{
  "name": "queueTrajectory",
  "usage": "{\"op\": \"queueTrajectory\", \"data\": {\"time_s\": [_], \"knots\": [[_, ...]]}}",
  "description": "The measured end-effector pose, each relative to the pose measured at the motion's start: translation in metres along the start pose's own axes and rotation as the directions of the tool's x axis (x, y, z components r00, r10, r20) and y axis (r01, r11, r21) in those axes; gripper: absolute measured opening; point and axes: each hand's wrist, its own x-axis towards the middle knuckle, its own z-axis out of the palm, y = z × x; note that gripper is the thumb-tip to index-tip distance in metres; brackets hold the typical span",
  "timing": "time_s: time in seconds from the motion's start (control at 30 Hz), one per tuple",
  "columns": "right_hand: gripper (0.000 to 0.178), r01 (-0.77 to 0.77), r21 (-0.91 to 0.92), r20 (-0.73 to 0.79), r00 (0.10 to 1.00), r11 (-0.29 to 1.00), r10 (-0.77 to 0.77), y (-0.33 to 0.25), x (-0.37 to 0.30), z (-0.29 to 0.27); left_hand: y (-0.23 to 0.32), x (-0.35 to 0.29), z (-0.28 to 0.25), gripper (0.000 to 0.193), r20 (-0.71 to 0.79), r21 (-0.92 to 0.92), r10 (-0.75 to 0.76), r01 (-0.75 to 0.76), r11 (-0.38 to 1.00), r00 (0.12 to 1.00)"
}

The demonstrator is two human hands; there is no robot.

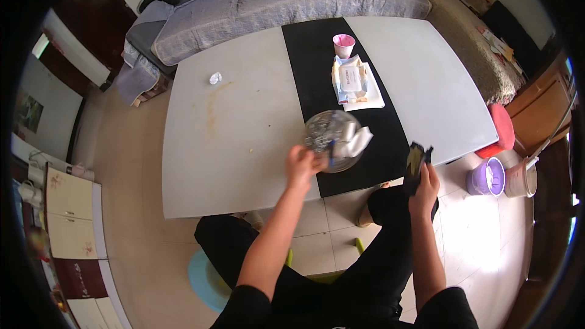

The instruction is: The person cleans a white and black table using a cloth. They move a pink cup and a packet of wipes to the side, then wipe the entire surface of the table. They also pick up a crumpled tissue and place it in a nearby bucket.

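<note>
My left hand (303, 167) closes on the near left rim of a round glass bowl (316, 161). The bowl looks smeared, as if in motion. Inside lie silvery-grey bits (323, 131), crumpled white tissue (354, 141) and a small dark blue piece (331, 153), all too blurred to name surely. Off the table's near edge, above my right thigh, my right hand (425, 192) grips a black object with a yellowish patch (414, 161). Its upper end is ragged and its kind is unclear.
Beyond the bowl, a wipes packet (350, 79) lies on a white pack (372, 97), with a pink cup (343, 45) behind. A crumpled white scrap (215, 78) sits on the table's left side. Purple bin (486, 178) and red stool (501, 131) stand right.
</note>
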Motion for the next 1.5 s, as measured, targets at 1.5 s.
{"op": "queueTrajectory", "data": {"time_s": [1.5], "knots": [[0.031,0.856,-0.44,0.788,0.513,0.27,-0.341,0.12,-0.057,0.197,0.075,-0.111,-0.223,0.02,-0.365,0.722,0.833,-0.438,0.535,0.415]]}}
